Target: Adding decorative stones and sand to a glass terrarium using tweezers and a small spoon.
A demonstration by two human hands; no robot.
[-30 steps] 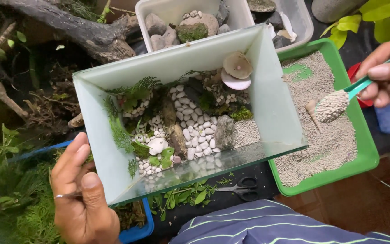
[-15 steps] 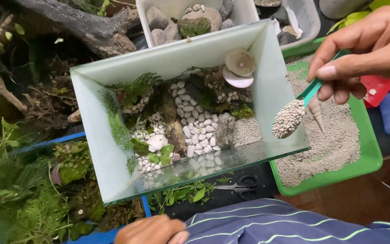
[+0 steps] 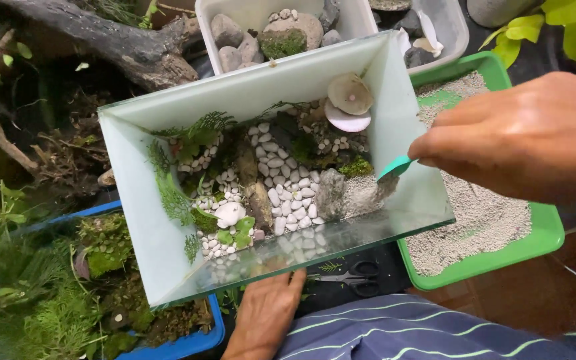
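A glass tank (image 3: 395, 127) stands tilted in the middle, holding white pebbles (image 3: 287, 187), green plants, a grey stone and two shells. My right hand (image 3: 521, 137) reaches over the tank's right wall, shut on a small green scoop (image 3: 395, 167). The scoop's tip is turned down inside the tank and pale gravel (image 3: 367, 193) falls from it onto the bottom right corner. My left hand (image 3: 266, 313) rests flat under the tank's near edge, fingers against the glass, close to a pair of black scissors (image 3: 358, 275).
A green tray of pale gravel (image 3: 545, 233) lies to the right of the tank. A blue tub of moss and ferns (image 3: 195, 343) sits at the lower left. White tubs of stones (image 3: 235, 27) and a dark branch (image 3: 128, 47) lie behind.
My right hand carried the filled scoop from over the green tray leftward into the tank and tipped it. My left hand left the tank's left corner and came to its near edge.
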